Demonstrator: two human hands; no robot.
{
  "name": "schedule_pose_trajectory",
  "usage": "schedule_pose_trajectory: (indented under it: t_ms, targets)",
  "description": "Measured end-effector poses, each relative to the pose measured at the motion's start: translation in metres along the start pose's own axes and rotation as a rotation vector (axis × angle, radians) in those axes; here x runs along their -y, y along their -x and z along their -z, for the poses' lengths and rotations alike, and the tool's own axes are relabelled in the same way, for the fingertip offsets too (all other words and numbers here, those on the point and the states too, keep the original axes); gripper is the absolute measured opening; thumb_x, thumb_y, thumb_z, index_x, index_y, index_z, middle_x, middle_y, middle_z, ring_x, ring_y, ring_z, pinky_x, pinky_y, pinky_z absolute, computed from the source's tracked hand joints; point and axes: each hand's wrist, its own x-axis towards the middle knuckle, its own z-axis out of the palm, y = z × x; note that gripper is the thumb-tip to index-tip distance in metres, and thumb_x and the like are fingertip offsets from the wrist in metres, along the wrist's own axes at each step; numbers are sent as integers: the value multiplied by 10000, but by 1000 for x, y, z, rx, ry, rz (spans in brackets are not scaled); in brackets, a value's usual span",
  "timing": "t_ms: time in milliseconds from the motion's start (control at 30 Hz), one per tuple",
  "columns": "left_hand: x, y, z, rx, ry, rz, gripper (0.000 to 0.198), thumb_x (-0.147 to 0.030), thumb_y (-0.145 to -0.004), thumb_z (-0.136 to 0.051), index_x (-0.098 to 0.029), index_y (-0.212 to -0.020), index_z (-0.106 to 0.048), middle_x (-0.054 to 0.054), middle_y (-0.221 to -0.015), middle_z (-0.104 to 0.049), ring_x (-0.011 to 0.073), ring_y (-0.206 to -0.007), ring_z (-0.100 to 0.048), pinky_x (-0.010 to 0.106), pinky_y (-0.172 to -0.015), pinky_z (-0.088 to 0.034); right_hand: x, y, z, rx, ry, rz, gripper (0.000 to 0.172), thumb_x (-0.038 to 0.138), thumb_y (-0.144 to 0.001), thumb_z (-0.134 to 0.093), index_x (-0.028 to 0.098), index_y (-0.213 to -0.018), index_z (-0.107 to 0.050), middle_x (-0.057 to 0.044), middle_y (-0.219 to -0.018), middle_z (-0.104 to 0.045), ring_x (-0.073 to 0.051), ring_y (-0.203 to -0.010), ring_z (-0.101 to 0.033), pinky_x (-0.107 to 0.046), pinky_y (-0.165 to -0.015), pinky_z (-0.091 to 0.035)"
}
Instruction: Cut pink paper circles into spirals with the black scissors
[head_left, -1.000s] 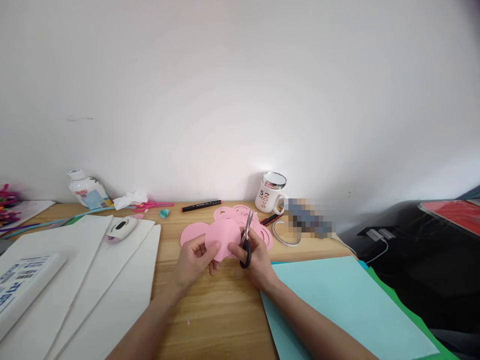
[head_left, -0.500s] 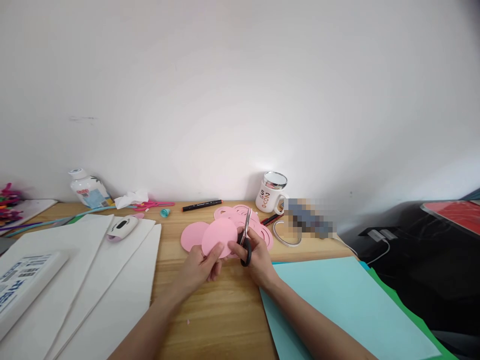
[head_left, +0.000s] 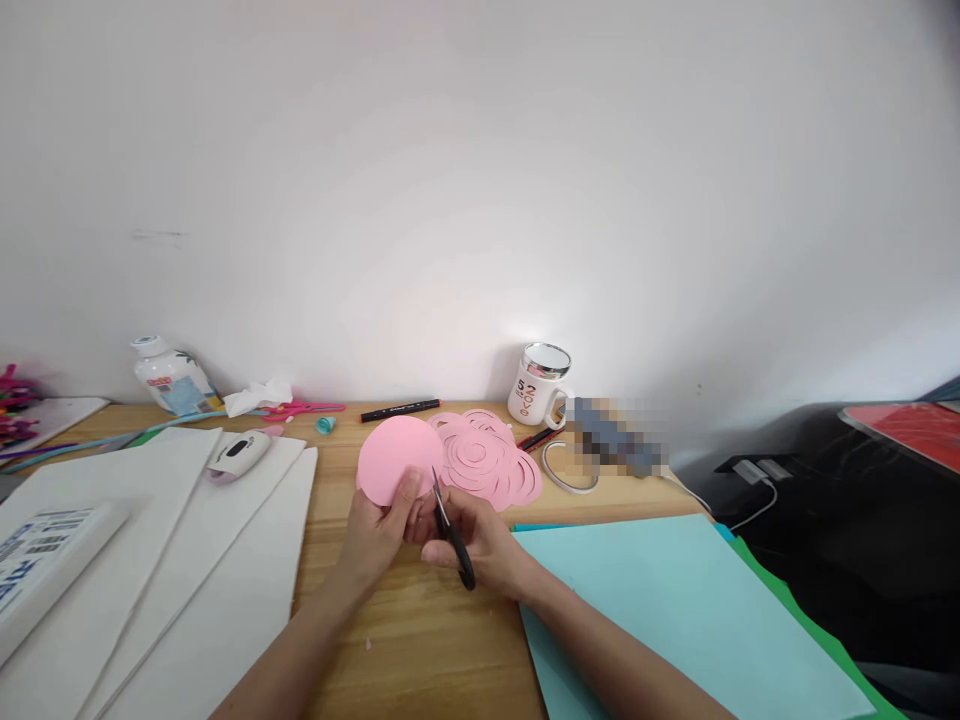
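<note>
— Holding what there?
— My left hand (head_left: 382,525) pinches a whole pink circle (head_left: 394,460) by its lower rim, above the middle of the surface (head_left: 420,640). My right hand (head_left: 480,548) is closed round the scissors (head_left: 450,522), tip at that rim.
— Much done?
— A pile of spiral-cut circles (head_left: 487,465) lies toward the back edge. This one shows no cut.

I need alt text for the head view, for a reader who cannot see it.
The left hand holds a pink disc while the right hand holds scissors at its lower edge, over a wooden desk. Behind them are spiral-cut discs and a mug; white sheets lie left, a teal sheet right.
</note>
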Motion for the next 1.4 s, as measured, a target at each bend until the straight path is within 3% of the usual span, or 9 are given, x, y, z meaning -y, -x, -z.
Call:
schedule_pose_trajectory:
  t_ms: [133,267,533,867,1167,1400]
  targets:
    - [-3,0,0,-49,-16,26,330,-495,-684,-635,-195,-568,-562,11,-523,-609,174,-528,-592,262,-518,-513,-1,1,1,-61,25,-26,457,520,-623,-805,198,-817,-546,-2,-737,-568,-156,-685,-508,-285,-650,-447]
    - [-3,1,0,-86,-20,58,330,-506,-641,-665,-182,-696,-640,68,-704,-716,238,-705,-678,305,-628,-566,-4,2,2,-82,26,-60,482,538,-614,-802,205,-811,-513,12,-714,-525,-142,-650,-466,-266,-604,-430]
    - [-4,4,0,-32,25,67,313,-482,-675,-658,-170,-660,-651,67,-677,-724,226,-660,-687,297,-617,-574,-6,3,-1,-28,-61,-83,482,541,-693,-750,207,-889,-465,30,-695,-478,-126,-632,-434,-233,-559,-346]
    - [-11,6,-1,-16,30,121,279,-461,-673,-651,-196,-598,-609,29,-569,-675,186,-543,-634,255,-517,-542,-11,3,-9,-108,-59,-27,488,607,-685,-714,229,-866,-463,22,-729,-448,-137,-643,-412,-272,-640,-396]
    - [-10,8,-1,-6,35,151,280,-456,-669,-646,-199,-569,-593,32,-559,-663,189,-531,-627,256,-489,-535,-12,7,-14,-155,3,-84,456,588,-715,-694,226,-847,-449,38,-650,-517,-103,-502,-384,-231,-491,-326]
    - [-11,6,0,-26,38,129,227,-410,-634,-676,-187,-656,-641,49,-655,-714,217,-654,-673,286,-624,-575,-7,5,-18,-205,-39,-31,501,610,-666,-725,224,-826,-448,44,-674,-451,-113,-572,-357,-230,-532,-320]
